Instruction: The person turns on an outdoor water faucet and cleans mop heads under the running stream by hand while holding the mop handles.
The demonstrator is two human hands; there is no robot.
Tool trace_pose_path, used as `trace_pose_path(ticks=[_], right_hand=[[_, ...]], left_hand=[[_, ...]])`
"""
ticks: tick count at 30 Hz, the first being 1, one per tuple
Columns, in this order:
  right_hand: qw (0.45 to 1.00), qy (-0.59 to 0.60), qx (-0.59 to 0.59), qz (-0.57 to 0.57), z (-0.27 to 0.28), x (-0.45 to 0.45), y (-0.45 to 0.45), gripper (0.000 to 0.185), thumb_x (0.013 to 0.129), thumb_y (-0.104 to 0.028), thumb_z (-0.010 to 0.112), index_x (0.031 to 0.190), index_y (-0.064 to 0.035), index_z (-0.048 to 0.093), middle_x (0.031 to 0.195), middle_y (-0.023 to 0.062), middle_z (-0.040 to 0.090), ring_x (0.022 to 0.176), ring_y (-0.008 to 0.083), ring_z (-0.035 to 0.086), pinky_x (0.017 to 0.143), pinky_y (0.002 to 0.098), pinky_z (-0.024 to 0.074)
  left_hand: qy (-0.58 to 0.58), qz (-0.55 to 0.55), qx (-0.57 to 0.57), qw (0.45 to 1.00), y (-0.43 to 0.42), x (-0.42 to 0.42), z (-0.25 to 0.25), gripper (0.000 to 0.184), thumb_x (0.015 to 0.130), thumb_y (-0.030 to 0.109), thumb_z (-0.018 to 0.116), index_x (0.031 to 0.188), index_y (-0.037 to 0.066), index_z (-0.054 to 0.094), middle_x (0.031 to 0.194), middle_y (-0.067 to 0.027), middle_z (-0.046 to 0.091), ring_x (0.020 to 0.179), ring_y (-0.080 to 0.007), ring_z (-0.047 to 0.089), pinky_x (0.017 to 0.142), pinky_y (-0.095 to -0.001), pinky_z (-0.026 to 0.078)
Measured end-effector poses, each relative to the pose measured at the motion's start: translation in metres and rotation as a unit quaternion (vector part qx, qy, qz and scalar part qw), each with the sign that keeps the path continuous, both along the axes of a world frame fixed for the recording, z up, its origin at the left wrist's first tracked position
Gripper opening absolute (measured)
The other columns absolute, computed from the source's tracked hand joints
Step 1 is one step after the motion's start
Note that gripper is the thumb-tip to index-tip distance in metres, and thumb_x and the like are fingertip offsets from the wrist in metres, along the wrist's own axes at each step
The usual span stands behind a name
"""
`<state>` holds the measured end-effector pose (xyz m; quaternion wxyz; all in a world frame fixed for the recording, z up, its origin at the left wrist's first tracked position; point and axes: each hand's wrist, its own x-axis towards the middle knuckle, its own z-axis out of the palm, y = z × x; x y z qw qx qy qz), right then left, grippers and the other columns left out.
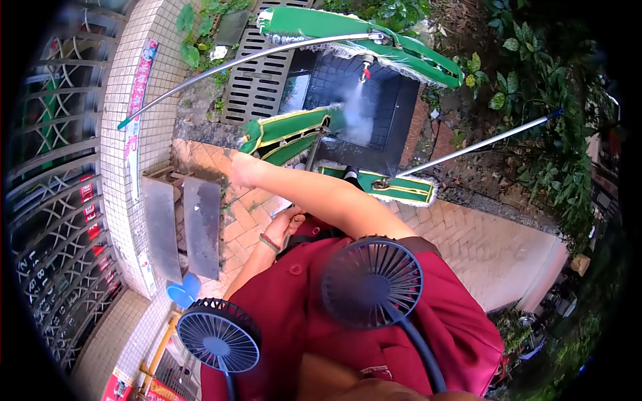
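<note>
My right arm reaches across to the left, and my right hand point(245, 170) is just below the near end of a green flat mop point(284, 137); its fingers are hidden. Close to my body, my left hand point(289, 219), with a braided band at the wrist, is closed around a mop pole that my right forearm partly covers. The green mop leans over the left edge of a dark tiled basin point(391, 144). Water sprays from a tap with a red handle point(365, 72) into the basin.
Another green mop point(314, 23) lies across the basin's far side, its pole reaching left. A third mop point(408, 189) lies at the near side, its pole pointing right. A drain grate point(257, 87), grey slabs point(202, 227), a tiled wall point(120, 160) and plants surround them.
</note>
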<state>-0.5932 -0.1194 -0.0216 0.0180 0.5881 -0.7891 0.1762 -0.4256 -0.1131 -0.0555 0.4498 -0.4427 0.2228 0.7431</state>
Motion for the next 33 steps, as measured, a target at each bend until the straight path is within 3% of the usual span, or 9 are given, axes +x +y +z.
trace_pose_path(ticks=[3,6,8,14,20,23,33], right_hand=[[0.985,-0.047,0.163,0.017,-0.012,-0.006,0.03,0.008,0.067,-0.017,0.06,0.074,-0.0138,0.064,0.077,-0.0039,0.062,0.077,0.0138,0.058,0.071,0.0317,0.0358],[0.974,-0.048,0.222,-0.024,0.003,-0.01,0.059,0.004,0.064,-0.018,0.061,0.064,-0.0161,0.064,0.067,-0.0039,0.062,0.069,0.0142,0.059,0.068,0.0313,0.0353],[0.981,-0.03,0.179,-0.069,-0.01,-0.006,0.074,0.004,0.063,-0.017,0.061,0.06,-0.0154,0.062,0.059,-0.0021,0.059,0.07,0.0149,0.057,0.067,0.0311,0.034],[0.976,-0.023,0.088,-0.198,-0.002,-0.002,0.096,0.004,0.059,-0.013,0.06,0.056,-0.0124,0.06,0.058,0.0006,0.059,0.066,0.0164,0.054,0.065,0.0308,0.0343],[0.977,0.019,0.153,-0.144,-0.012,-0.002,0.07,0.008,0.062,-0.02,0.06,0.056,-0.0148,0.061,0.057,-0.0031,0.058,0.065,0.0136,0.057,0.064,0.0308,0.0345],[0.979,-0.013,0.166,-0.118,-0.01,0.002,0.057,0.008,0.063,-0.019,0.06,0.058,-0.0148,0.063,0.059,-0.0048,0.058,0.067,0.0139,0.057,0.066,0.0304,0.0351],[0.981,-0.025,0.138,-0.135,0.006,0.004,0.05,0.005,0.062,-0.016,0.06,0.058,-0.0139,0.063,0.061,-0.0017,0.059,0.07,0.0149,0.057,0.068,0.03,0.036]], left_hand=[[-0.005,-0.002,0.059,0.998,-0.001,-0.011,-0.002,0.013,0.09,0.014,0.041,0.091,0.003,0.048,0.06,0.0029,0.042,0.042,-0.0026,0.031,0.035,-0.0167,0.022],[0.002,-0.039,0.048,0.998,-0.003,-0.025,0.005,0.013,0.09,0.014,0.041,0.094,0.002,0.046,0.06,0.0028,0.04,0.043,-0.0034,0.032,0.035,-0.0169,0.022],[0.011,-0.069,0.029,0.997,-0.003,-0.033,0.01,0.013,0.09,0.013,0.041,0.093,0.002,0.046,0.059,0.0025,0.041,0.043,-0.0036,0.032,0.035,-0.0175,0.021],[-0.011,-0.125,0.009,0.992,-0.004,-0.053,0.021,0.013,0.092,0.012,0.037,0.094,0.002,0.046,0.059,0.0045,0.037,0.041,-0.0033,0.028,0.034,-0.0179,0.021],[0.022,-0.148,0.002,0.989,-0.02,-0.05,0.011,0.01,0.091,0.013,0.041,0.091,0.003,0.044,0.058,0.0027,0.039,0.042,-0.0034,0.03,0.035,-0.0168,0.022],[0.002,-0.119,0.029,0.992,-0.032,-0.041,0.007,0.011,0.091,0.013,0.04,0.091,0.002,0.043,0.059,0.0023,0.039,0.042,-0.004,0.031,0.035,-0.0173,0.024],[0.035,-0.124,-0.013,0.992,-0.041,-0.028,0.025,0.01,0.09,0.01,0.041,0.09,0.001,0.044,0.06,0.002,0.04,0.043,-0.0045,0.033,0.036,-0.0186,0.024]])
